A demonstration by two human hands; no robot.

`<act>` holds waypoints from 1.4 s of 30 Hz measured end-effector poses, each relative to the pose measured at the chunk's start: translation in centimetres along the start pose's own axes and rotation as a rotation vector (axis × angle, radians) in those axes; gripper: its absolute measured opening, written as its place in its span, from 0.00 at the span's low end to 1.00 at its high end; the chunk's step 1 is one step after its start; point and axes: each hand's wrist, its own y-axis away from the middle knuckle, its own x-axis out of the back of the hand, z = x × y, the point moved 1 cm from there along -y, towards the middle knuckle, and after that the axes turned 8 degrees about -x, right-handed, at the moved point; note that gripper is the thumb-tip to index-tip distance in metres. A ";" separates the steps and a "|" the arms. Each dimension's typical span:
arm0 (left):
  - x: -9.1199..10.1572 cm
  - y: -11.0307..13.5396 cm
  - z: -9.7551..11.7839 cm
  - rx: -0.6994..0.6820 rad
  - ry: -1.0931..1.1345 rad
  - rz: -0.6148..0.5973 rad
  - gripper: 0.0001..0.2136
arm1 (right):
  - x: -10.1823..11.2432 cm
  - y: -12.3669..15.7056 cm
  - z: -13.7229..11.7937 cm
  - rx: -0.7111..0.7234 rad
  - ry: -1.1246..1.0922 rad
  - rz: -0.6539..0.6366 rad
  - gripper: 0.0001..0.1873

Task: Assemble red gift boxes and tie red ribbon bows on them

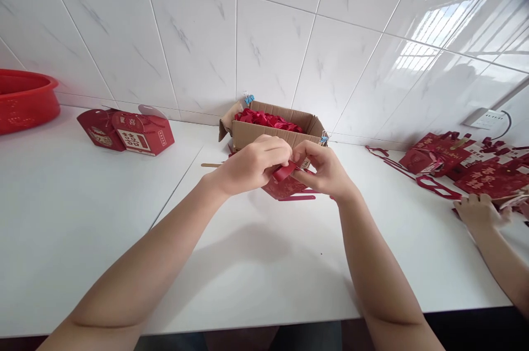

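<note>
Both my hands meet at the middle of the white table (pixel 82 219). My left hand (pixel 254 163) and my right hand (pixel 324 166) are closed, pinching a red ribbon (pixel 285 172) between them. Under them lies a red gift box (pixel 285 188), partly hidden by my fingers. Just behind stands an open cardboard box (pixel 264 133) filled with red ribbons (pixel 268 118).
Two finished red gift boxes (pixel 132 133) stand at the left, near a red basin (pixel 25 100). Flat red box blanks (pixel 467 166) lie piled at the right, where another person's hand (pixel 481 210) rests. A wooden stick (pixel 211 165) lies by the carton. A tiled wall backs the table.
</note>
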 end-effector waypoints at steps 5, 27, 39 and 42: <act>-0.1 0.2 -0.2 -0.011 -0.023 -0.019 0.10 | 0.1 -0.1 0.1 -0.032 0.049 0.009 0.06; 1.7 -0.5 0.6 0.342 0.270 -0.039 0.11 | -0.9 0.1 0.3 0.220 0.388 0.215 0.10; 1.6 -0.2 0.3 0.249 0.174 -0.085 0.09 | -1.0 -0.1 0.7 0.293 0.447 0.261 0.13; 1.7 -0.2 0.3 0.207 0.123 -0.123 0.08 | -1.1 -0.1 0.5 0.293 0.451 0.253 0.10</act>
